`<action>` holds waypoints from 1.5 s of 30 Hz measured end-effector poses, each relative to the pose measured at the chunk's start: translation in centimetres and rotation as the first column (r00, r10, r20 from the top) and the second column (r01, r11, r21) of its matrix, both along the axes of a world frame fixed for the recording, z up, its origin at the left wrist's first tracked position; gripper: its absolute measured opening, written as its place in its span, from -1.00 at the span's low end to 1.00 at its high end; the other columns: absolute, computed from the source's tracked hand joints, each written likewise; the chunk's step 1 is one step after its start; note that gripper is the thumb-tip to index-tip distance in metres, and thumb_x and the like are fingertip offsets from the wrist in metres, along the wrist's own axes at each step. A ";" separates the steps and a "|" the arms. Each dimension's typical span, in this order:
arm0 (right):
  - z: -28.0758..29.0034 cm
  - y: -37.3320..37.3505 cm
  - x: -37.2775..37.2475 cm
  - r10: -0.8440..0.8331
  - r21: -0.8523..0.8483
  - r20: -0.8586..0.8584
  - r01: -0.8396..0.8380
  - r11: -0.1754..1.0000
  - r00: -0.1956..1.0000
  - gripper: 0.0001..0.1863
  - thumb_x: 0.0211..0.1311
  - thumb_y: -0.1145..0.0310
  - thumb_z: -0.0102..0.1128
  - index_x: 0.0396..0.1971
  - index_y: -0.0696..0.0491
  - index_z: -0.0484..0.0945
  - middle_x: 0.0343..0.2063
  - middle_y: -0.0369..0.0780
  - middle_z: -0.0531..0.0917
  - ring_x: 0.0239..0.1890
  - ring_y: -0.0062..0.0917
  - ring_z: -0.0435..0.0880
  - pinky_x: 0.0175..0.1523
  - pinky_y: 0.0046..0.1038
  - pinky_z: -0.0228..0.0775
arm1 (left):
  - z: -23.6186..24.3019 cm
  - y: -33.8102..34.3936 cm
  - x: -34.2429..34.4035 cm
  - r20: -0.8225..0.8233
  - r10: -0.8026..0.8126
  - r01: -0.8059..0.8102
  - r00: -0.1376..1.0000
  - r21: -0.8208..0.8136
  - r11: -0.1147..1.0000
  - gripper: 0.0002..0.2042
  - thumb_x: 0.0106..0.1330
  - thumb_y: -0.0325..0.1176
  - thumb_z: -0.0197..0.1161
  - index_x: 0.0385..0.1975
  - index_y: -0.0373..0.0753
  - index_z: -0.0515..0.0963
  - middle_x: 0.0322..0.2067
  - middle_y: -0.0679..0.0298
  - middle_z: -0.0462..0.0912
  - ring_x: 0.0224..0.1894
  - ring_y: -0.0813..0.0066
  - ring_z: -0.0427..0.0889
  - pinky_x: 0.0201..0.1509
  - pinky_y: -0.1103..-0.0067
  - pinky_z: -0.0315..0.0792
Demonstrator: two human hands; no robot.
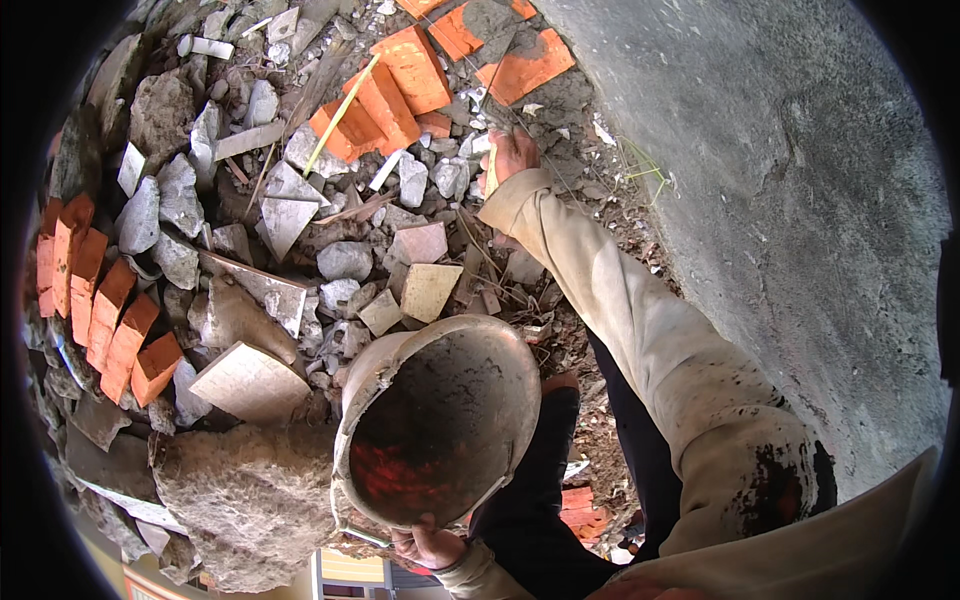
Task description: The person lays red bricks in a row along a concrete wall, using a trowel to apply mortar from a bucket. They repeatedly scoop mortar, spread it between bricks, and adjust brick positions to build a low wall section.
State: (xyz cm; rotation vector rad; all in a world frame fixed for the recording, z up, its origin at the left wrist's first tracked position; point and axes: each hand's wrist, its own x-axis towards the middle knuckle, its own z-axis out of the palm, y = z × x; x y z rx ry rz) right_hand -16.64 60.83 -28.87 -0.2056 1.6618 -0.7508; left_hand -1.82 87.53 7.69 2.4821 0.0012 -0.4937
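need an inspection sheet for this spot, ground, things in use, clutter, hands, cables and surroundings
Surface: uneven, rubble-strewn ground
Things in use: bucket tipped, its mouth facing up toward the camera; inside looks dirty
Clutter: stones, broken slabs and orange bricks, some leaning on one another
Left hand: grips the bucket's rim
Right hand: low among the rubble near the bricks; grip unclear
Cables: no clear cable; a thin dark strand near the right hand, wire or stem unclear
Surroundings: rough grey wall on the right
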 end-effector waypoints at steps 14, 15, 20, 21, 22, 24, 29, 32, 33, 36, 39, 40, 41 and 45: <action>4.3 -1.6 -10.8 0.605 0.101 -0.230 -0.600 0.794 0.762 -0.64 0.19 0.10 0.04 -0.19 0.08 0.42 -0.53 -0.12 0.53 -0.55 -0.27 0.52 -0.46 -0.27 0.39 | 0.1 4.2 1.2 -0.160 -0.042 0.029 0.986 -0.082 0.996 -0.76 -0.01 -0.49 0.11 -0.31 -0.32 0.54 -0.29 0.27 0.53 -0.20 0.45 0.43 -0.02 0.54 0.29; 3.7 -0.9 -12.6 0.696 0.114 -0.520 -0.767 0.632 0.496 -0.63 0.18 0.11 0.04 -0.16 0.10 0.42 -0.47 -0.05 0.56 -0.45 -0.17 0.57 -0.35 -0.25 0.44 | -0.1 2.9 1.1 -0.140 -0.029 0.010 0.990 -0.134 0.991 -0.76 0.00 -0.49 0.10 -0.30 -0.32 0.54 -0.28 0.27 0.53 -0.21 0.46 0.44 -0.03 0.55 0.30; 17.1 0.9 -12.6 0.789 -0.018 -0.592 -0.982 0.190 0.164 -0.45 0.08 0.40 0.16 0.13 0.15 0.33 -0.19 0.04 0.57 -0.13 -0.06 0.59 -0.03 -0.23 0.42 | -1.9 -4.1 1.0 -0.028 -0.092 0.086 0.995 -0.168 0.982 -0.73 0.02 -0.52 0.07 -0.25 -0.36 0.55 -0.29 0.24 0.56 -0.29 0.50 0.48 -0.10 0.60 0.36; 20.9 1.7 -12.4 0.785 -0.040 -0.613 -0.996 0.081 0.088 -0.50 0.06 0.43 0.15 0.07 0.13 0.37 -0.20 0.01 0.58 -0.16 -0.10 0.60 -0.09 -0.28 0.43 | -2.3 -5.1 1.3 -0.050 -0.164 0.152 0.985 -0.183 0.971 -0.70 0.00 -0.53 0.04 -0.23 -0.39 0.54 -0.30 0.25 0.57 -0.30 0.49 0.49 -0.10 0.59 0.38; 24.1 2.0 -11.9 0.756 -0.062 -0.655 -0.998 -0.031 0.017 -0.55 0.05 0.47 0.14 0.02 0.11 0.42 -0.20 -0.03 0.58 -0.19 -0.15 0.61 -0.14 -0.33 0.44 | -3.0 -6.9 1.0 -0.079 -0.065 0.038 0.995 -0.310 0.950 -0.64 -0.02 -0.54 -0.01 -0.17 -0.42 0.53 -0.29 0.24 0.57 -0.29 0.50 0.49 -0.08 0.60 0.38; 28.5 2.6 -10.3 0.849 0.114 -0.484 -0.977 -0.179 -0.212 -0.50 -0.01 0.48 0.15 0.04 0.13 0.41 -0.21 -0.05 0.56 -0.16 -0.21 0.61 -0.10 -0.32 0.45 | -3.8 -7.4 1.6 -0.104 -0.156 0.113 0.982 -0.336 0.935 -0.51 -0.03 -0.56 -0.06 -0.01 -0.43 0.49 -0.19 0.15 0.58 -0.27 0.50 0.56 -0.17 0.60 0.49; 23.3 4.8 -3.2 0.546 0.506 -0.483 -0.727 -0.464 -0.685 -0.46 -0.01 0.45 0.17 0.08 0.11 0.40 -0.11 -0.05 0.54 -0.08 -0.15 0.57 0.00 -0.21 0.40 | -6.5 -8.6 2.4 0.001 -0.302 0.276 0.953 -0.411 0.869 -0.55 -0.18 -0.68 -0.02 -0.18 -0.47 0.56 -0.15 0.02 0.61 -0.08 0.28 0.57 0.03 0.49 0.41; 20.9 6.3 0.2 0.567 0.281 -0.536 -0.766 -0.578 -0.625 -0.49 -0.01 0.42 0.15 0.05 0.08 0.44 -0.09 -0.04 0.54 -0.06 -0.11 0.55 0.03 -0.21 0.39 | -7.4 -9.9 3.8 0.113 -0.448 0.455 0.887 -0.383 0.804 -0.62 -0.20 -0.66 0.02 -0.27 -0.48 0.55 -0.15 -0.05 0.61 -0.01 0.16 0.54 0.13 0.39 0.34; 20.8 6.5 0.5 0.617 0.169 -0.511 -0.774 -0.610 -0.599 -0.49 -0.02 0.41 0.15 0.04 0.09 0.45 -0.09 -0.04 0.55 -0.07 -0.12 0.56 0.02 -0.21 0.39 | -7.5 -10.4 4.3 0.138 -0.488 0.502 0.862 -0.369 0.782 -0.65 -0.19 -0.65 0.03 -0.31 -0.50 0.55 -0.14 -0.07 0.61 -0.01 0.15 0.54 0.14 0.38 0.33; 20.2 7.1 0.3 0.769 -0.103 -0.451 -0.830 -0.548 -0.452 -0.51 -0.03 0.38 0.15 0.01 0.10 0.47 -0.12 -0.04 0.57 -0.09 -0.15 0.58 -0.01 -0.21 0.42 | -8.5 -9.6 5.2 0.059 -0.404 0.389 0.913 -0.430 0.815 -0.68 -0.17 -0.62 0.05 -0.32 -0.51 0.54 -0.19 0.01 0.62 -0.16 0.31 0.56 0.02 0.46 0.39; 18.8 7.2 -1.9 0.799 -0.313 -0.569 -0.847 -0.429 -0.194 -0.53 -0.07 0.35 0.17 -0.06 0.11 0.50 -0.27 -0.07 0.61 -0.25 -0.17 0.62 -0.19 -0.24 0.49 | -9.1 -8.5 5.6 -0.059 -0.318 0.262 0.946 -0.435 0.862 -0.57 -0.11 -0.56 0.03 -0.15 -0.52 0.54 -0.26 0.15 0.62 -0.34 0.52 0.55 -0.22 0.59 0.48; 19.3 7.0 -2.6 0.819 -0.362 -0.553 -0.840 -0.404 -0.155 -0.54 -0.08 0.36 0.18 -0.07 0.11 0.51 -0.30 -0.08 0.60 -0.30 -0.17 0.62 -0.22 -0.25 0.49 | -8.9 -8.3 5.7 -0.039 -0.308 0.260 0.951 -0.442 0.858 -0.56 -0.11 -0.56 0.02 -0.15 -0.52 0.54 -0.19 0.12 0.61 -0.25 0.47 0.55 -0.15 0.58 0.47; 20.1 6.4 -3.3 0.833 -0.398 -0.540 -0.834 -0.382 -0.123 -0.54 -0.10 0.36 0.18 -0.08 0.10 0.51 -0.33 -0.08 0.60 -0.34 -0.16 0.62 -0.26 -0.27 0.50 | -9.1 -8.1 5.7 -0.021 -0.298 0.257 0.954 -0.452 0.854 -0.56 -0.11 -0.56 0.01 -0.15 -0.52 0.54 -0.13 0.09 0.59 -0.15 0.43 0.55 -0.07 0.57 0.45; 25.1 4.8 -8.4 0.931 -0.404 -0.363 -0.895 -0.189 -0.032 -0.54 -0.09 0.33 0.17 -0.14 0.23 0.50 -0.45 -0.05 0.56 -0.51 -0.16 0.57 -0.36 -0.31 0.45 | -7.1 -8.3 5.3 -0.179 -0.149 0.027 0.973 -0.547 0.836 -0.65 -0.12 -0.56 -0.01 -0.31 -0.51 0.57 -0.06 0.06 0.57 -0.13 0.38 0.56 -0.07 0.55 0.45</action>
